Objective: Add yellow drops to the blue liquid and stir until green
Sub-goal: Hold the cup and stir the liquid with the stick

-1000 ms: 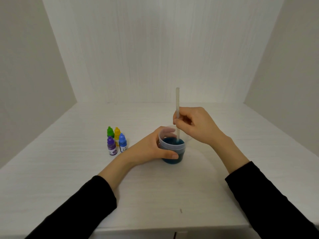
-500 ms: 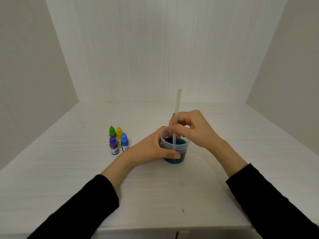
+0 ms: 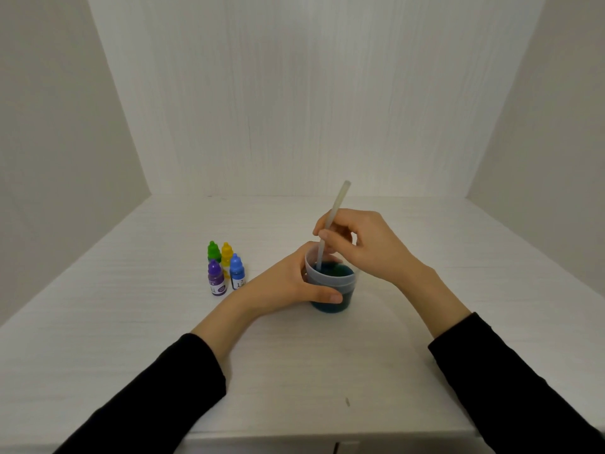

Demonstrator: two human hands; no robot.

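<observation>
A clear plastic cup (image 3: 347,285) stands at the table's middle, holding dark blue-green liquid (image 3: 337,271). My left hand (image 3: 288,283) wraps around the cup's left side, thumb across its front. My right hand (image 3: 363,244) pinches a pale stirring stick (image 3: 334,217) above the cup. The stick tilts to the upper right and its lower end dips into the liquid near the cup's left wall. The yellow dropper bottle (image 3: 226,253) stands capped to the left of the cup, in the back row of a small group.
Around the yellow bottle stand a green bottle (image 3: 213,251), a purple bottle (image 3: 216,277) and a blue bottle (image 3: 237,271). The white table (image 3: 131,322) is enclosed by walls at the left, back and right. Its front edge runs along the bottom.
The stick has tipped from upright to leaning right at the top, and its lower end has swept to the cup's left side. My left hand stays on the cup.
</observation>
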